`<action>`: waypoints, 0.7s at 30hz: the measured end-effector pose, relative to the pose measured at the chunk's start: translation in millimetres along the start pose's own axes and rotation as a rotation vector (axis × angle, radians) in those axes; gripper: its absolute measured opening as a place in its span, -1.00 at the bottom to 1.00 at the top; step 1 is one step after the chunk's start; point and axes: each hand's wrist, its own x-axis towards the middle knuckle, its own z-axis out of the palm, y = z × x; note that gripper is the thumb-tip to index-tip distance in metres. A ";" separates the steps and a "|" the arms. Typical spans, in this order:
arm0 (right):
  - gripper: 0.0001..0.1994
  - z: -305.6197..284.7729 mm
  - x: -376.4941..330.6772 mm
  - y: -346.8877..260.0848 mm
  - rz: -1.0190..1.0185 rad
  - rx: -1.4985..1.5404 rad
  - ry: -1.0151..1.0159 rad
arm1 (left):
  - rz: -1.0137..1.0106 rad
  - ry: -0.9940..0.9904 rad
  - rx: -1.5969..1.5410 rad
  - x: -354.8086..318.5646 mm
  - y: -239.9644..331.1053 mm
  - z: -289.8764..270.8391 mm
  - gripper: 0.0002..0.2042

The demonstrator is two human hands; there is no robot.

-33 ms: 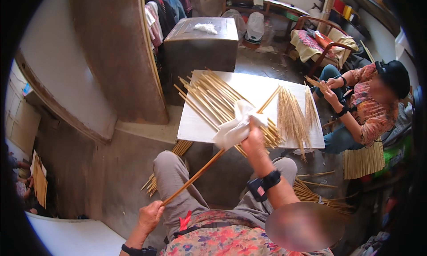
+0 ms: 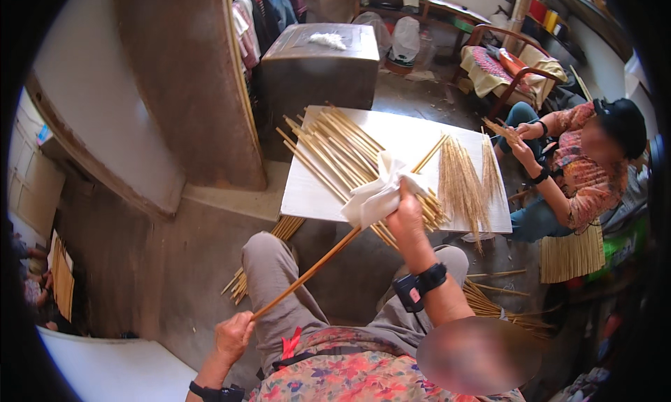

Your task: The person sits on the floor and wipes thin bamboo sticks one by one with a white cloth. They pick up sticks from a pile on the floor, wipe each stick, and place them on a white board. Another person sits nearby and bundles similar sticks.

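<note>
My left hand (image 2: 232, 338) is closed around the lower end of a thin brown stick (image 2: 300, 280), which slants up to the right above my lap. A white cloth (image 2: 370, 198) is folded about the stick's upper part. My right hand (image 2: 407, 220) grips the cloth; the stick inside is hidden there. Beneath and beyond the cloth, many loose straw-coloured sticks (image 2: 332, 150) lie across a low white tabletop (image 2: 304, 208). To their right rest dry feathery grass stalks (image 2: 463, 182), some overhanging the near edge.
A person (image 2: 587, 157) sits at the right, handling a small grass bunch (image 2: 500, 131). More sticks lie on the floor by my left knee (image 2: 283, 229) and a bundle (image 2: 489, 308) beyond my right leg. A dark box (image 2: 318, 74) and an armchair (image 2: 517, 67) stand behind the table.
The white cloth and my right hand have shifted slightly right, and the cloth's folds look different. My left hand has moved slightly left with the stick's lower end.
</note>
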 end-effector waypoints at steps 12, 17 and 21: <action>-0.70 37.0 -50.4 25.3 0.085 0.052 -0.049 | 0.007 0.237 0.200 15.9 20.9 -0.9 -0.73; -0.69 43.0 -78.2 43.0 0.171 0.016 -0.095 | -0.126 0.174 -0.012 17.2 23.7 11.7 -0.83; -0.64 53.6 -110.9 69.4 0.271 0.015 -0.121 | -0.217 0.117 -0.370 30.1 35.6 37.4 -0.88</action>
